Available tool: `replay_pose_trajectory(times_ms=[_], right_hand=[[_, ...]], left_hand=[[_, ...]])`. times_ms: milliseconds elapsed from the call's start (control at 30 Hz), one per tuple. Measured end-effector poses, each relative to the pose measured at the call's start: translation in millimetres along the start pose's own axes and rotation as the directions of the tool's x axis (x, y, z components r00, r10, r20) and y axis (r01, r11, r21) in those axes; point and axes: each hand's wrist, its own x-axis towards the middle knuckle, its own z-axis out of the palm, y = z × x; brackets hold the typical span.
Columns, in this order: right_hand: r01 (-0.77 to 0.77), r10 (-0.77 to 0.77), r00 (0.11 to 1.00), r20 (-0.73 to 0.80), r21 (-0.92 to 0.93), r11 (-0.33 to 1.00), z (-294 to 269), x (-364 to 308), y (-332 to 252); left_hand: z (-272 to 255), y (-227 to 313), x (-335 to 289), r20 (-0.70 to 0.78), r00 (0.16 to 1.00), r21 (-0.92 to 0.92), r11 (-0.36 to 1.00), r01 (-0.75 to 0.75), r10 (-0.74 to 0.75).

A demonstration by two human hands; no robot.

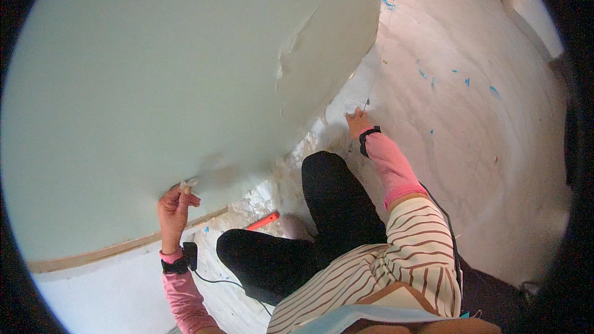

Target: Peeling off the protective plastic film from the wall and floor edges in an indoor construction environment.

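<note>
My left hand (173, 211) is raised against the pale green wall (154, 93). Its thumb and fingers pinch a small crumpled whitish scrap (189, 183), whose material I cannot make out. Off to the right, my right hand (357, 125) reaches down to the dusty floor near the wall's foot. Its fingers look a little apart, and I see nothing held in them. A small dark speck (368, 102) with a thin line running up from it lies just beyond those fingertips.
An orange-red bar or handle (263, 221) lies by my left knee among white rubble (260, 195) along the wall base. Blue scraps (494, 91) dot the floor on the right. The wall's edge (378, 18) rises ahead. A black cable (219, 281) runs from my left wrist.
</note>
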Motion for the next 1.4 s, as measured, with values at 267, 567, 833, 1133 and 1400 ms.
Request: replay_pose_trajectory(times_ms=[267, 567, 833, 1133, 1400], right_hand=[[0.06, -0.092, 0.991, 0.1, 0.29, 0.955, 3, 7, 44], [0.457, -0.474, 0.864, -0.169, 0.661, 0.596, -92, -25, -85], [0.655, -0.746, 0.56, -0.361, 0.745, 0.131, -234, -145, -232], [0.44, -0.383, 0.833, -0.399, 0.898, 0.021, -236, -108, -222], [0.542, 0.175, 0.746, -0.643, 0.739, 0.4, -282, -110, -132]], left_hand=[[21, 4, 7, -0.032, 0.992, 0.126, 0.985, -0.117, 0.122], [23, -13, 11, 0.058, 0.99, 0.007, 0.991, -0.131, 0.13], [51, -33, 24, 0.154, 0.946, -0.069, 0.958, -0.277, 0.285], [66, -54, 45, 0.318, 0.876, -0.032, 0.927, -0.373, 0.363], [89, -63, 63, 0.441, 0.744, -0.118, 0.854, -0.506, 0.502]])
